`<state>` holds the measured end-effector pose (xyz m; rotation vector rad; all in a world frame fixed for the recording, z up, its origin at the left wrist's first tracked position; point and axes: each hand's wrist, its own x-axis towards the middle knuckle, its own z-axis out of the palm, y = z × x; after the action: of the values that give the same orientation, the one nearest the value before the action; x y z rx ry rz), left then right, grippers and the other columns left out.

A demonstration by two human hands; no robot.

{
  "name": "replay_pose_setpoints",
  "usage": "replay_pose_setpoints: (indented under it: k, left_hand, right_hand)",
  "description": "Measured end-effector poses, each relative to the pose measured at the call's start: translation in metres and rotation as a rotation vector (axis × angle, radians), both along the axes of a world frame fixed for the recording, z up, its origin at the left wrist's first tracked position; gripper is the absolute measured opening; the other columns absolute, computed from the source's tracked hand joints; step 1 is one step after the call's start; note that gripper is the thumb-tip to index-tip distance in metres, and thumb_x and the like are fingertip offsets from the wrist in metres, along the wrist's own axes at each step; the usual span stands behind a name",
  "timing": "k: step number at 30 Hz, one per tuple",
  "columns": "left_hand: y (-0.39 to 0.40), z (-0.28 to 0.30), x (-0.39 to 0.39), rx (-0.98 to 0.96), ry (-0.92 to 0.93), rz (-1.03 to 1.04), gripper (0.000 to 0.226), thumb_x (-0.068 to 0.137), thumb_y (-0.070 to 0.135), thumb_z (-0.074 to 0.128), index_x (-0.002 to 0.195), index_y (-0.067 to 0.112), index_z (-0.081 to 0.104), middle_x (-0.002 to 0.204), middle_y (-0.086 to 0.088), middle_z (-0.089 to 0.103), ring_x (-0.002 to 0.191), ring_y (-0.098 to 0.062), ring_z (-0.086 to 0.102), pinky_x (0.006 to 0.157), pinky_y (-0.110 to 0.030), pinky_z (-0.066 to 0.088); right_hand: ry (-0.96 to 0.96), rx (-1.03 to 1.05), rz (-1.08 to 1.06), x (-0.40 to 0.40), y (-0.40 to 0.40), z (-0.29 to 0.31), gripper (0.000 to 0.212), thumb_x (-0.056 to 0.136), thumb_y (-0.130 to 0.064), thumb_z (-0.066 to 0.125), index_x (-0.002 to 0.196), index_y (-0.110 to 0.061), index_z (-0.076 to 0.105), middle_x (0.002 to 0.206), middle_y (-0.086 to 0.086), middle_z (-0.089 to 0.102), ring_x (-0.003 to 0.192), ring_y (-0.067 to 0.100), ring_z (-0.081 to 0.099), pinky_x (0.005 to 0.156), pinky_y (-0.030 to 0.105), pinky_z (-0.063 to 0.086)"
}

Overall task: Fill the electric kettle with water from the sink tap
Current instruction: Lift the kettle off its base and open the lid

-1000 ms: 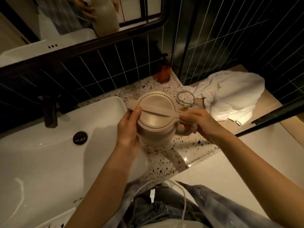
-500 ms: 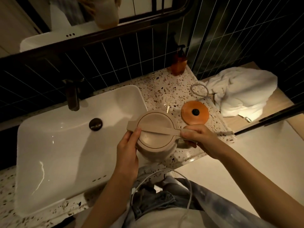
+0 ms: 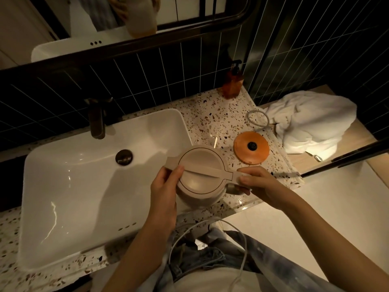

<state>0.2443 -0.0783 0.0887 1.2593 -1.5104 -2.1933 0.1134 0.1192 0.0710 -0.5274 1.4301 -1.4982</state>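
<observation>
A beige electric kettle (image 3: pixel 201 178) with its lid closed is held above the counter's front edge, just right of the white sink basin (image 3: pixel 69 186). My right hand (image 3: pixel 259 184) grips the kettle's handle on its right side. My left hand (image 3: pixel 166 186) rests against the lid's left rim, thumb on top. The dark tap (image 3: pixel 97 120) stands at the back of the basin, with a round dark drain plug (image 3: pixel 124 157) below it. No water is running.
The kettle's orange base (image 3: pixel 251 147) lies on the terrazzo counter (image 3: pixel 212 114) with a coiled white cord (image 3: pixel 257 118). An amber pump bottle (image 3: pixel 232 83) stands in the back corner. A crumpled white towel (image 3: pixel 311 121) lies on the wooden shelf to the right. A mirror hangs above.
The kettle has been lifted off its orange base and brought left and nearer to me, toward the basin. The view has shifted so the tap and whole basin show.
</observation>
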Motion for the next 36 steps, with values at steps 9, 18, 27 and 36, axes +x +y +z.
replay_pose_setpoints:
  k: [9,18,27,36]
  left_hand:
    - [0.004,0.002,0.003,-0.221,-0.042,-0.049,0.047,0.093,0.032,0.059,0.138,0.022,0.048,0.127,0.004,0.063,0.117,-0.009,0.058,0.078,-0.012,0.046]
    - [0.008,0.020,0.007,-0.419,-0.006,-0.036,0.055,0.090,0.041,0.062,0.141,0.032,0.044,0.144,0.007,0.047,0.131,-0.010,0.045,0.106,-0.024,0.040]
    - [0.017,0.048,-0.002,-0.531,0.125,-0.246,0.034,0.089,0.030,0.065,0.120,0.042,0.058,0.127,0.017,0.058,0.124,-0.002,0.053,0.100,-0.031,0.051]
    - [0.041,0.062,-0.008,-0.761,0.255,-0.279,0.047,0.087,0.021,0.068,0.131,0.025,0.051,0.104,0.032,0.056,0.096,0.019,0.059,0.080,-0.006,0.049]
  right_hand:
    - [0.021,0.006,0.032,-0.004,0.002,0.002,0.024,0.087,-0.031,0.055,0.080,-0.019,0.075,0.073,0.001,0.062,0.066,0.015,0.049,0.061,0.021,0.040]
    - [0.063,0.013,0.046,-0.004,0.000,0.005,0.030,0.086,-0.043,0.061,0.082,-0.016,0.075,0.074,0.011,0.059,0.068,0.027,0.045,0.061,0.023,0.039]
    - [0.192,0.151,0.025,-0.006,0.001,0.001,0.062,0.078,-0.063,0.063,0.087,-0.001,0.069,0.084,0.026,0.062,0.078,0.033,0.061,0.079,0.043,0.050]
    - [0.137,0.196,0.023,0.001,0.007,0.000,0.076,0.081,-0.063,0.058,0.109,0.007,0.061,0.111,0.030,0.063,0.105,0.033,0.068,0.097,0.047,0.053]
